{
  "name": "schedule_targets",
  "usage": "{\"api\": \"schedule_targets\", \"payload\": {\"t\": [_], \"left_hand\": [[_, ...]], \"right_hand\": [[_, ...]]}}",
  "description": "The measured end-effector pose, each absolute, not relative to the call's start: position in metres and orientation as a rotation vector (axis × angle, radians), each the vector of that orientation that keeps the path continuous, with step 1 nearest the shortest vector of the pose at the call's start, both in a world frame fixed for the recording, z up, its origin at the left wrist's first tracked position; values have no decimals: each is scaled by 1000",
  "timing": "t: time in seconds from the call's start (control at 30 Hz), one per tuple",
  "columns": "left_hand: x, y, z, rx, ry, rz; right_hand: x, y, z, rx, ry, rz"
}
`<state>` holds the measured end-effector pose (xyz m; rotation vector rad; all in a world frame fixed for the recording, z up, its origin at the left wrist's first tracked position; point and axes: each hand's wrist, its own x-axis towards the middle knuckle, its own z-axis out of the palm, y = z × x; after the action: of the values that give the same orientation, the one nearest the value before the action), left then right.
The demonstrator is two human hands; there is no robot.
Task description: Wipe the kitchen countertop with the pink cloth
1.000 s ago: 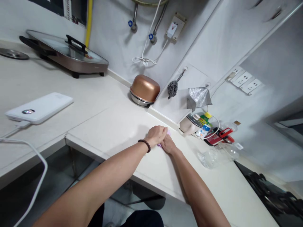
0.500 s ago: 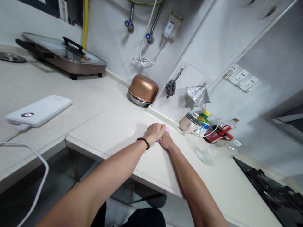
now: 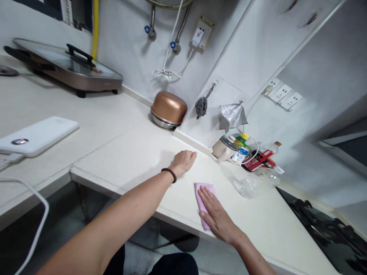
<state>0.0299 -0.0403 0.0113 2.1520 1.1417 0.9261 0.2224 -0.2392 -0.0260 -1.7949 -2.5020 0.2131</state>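
My right hand [image 3: 215, 214] lies flat on a folded pink cloth [image 3: 205, 188], near the front edge of the white countertop [image 3: 149, 164]. Its fingers are stretched out, pressing the cloth down rather than gripping it. Farther back and to the left, my left hand [image 3: 184, 162] rests closed in a loose fist on the counter, apart from the cloth. Nothing shows in that fist, though its underside is hidden. A dark bead bracelet [image 3: 171, 174] circles the left wrist.
Behind my hands stand a copper-coloured bowl [image 3: 169, 107] and a small beige pot [image 3: 225, 148]. Clear plastic bottles [image 3: 247, 186] lie to the right, before a black gas stove [image 3: 321, 225]. An electric pan [image 3: 71, 74] and a white power bank [image 3: 43, 135] are at left.
My right hand has come away from the left one, sliding with the pink cloth toward the counter's front edge. The left hand stays at about the same spot. The view has shifted slightly.
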Motion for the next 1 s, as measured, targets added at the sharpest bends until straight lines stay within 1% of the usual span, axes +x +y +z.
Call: {"api": "schedule_targets", "payload": {"t": [0.17, 0.5, 0.63, 0.8, 1.0], "left_hand": [[36, -44, 9, 2189, 1101, 911], [36, -46, 11, 2217, 1091, 869], [35, -43, 12, 2218, 1119, 872], [34, -37, 9, 2193, 1147, 891], [32, -34, 7, 2155, 1158, 909]], "right_hand": [[257, -215, -37, -1834, -2392, 121], [323, -68, -54, -1995, -2169, -7], [330, -38, -57, -2036, -2097, -30], [321, -53, -57, -2073, -2104, -22], [292, -134, -52, -1937, -2258, -12]]}}
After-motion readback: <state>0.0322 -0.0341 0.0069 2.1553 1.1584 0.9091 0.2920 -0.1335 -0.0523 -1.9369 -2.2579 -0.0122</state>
